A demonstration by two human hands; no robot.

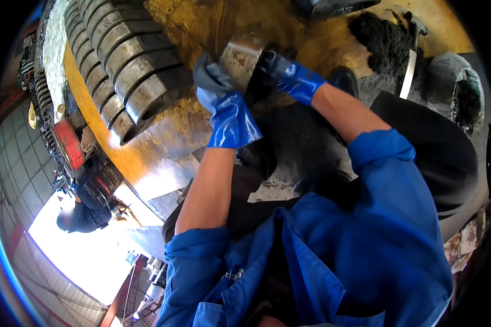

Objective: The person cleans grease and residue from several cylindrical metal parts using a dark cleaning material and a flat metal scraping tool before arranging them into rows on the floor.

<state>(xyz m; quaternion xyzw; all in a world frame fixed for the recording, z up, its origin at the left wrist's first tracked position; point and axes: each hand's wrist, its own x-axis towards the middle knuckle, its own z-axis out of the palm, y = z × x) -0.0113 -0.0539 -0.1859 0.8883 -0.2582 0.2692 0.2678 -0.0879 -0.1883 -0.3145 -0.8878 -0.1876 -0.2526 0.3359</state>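
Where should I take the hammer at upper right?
I'd grip the hammer by its pale handle, coming from the wearer's side: the handle points toward the right leg, while the metal head lies farther off, near the black clump.

Your surface [161,139]: yellow, worn, dark-smeared, glare at near left | on your left: two grooved cylinders [131,62] side by side | on your right: black heap [379,41], hammer [409,73] just beside it
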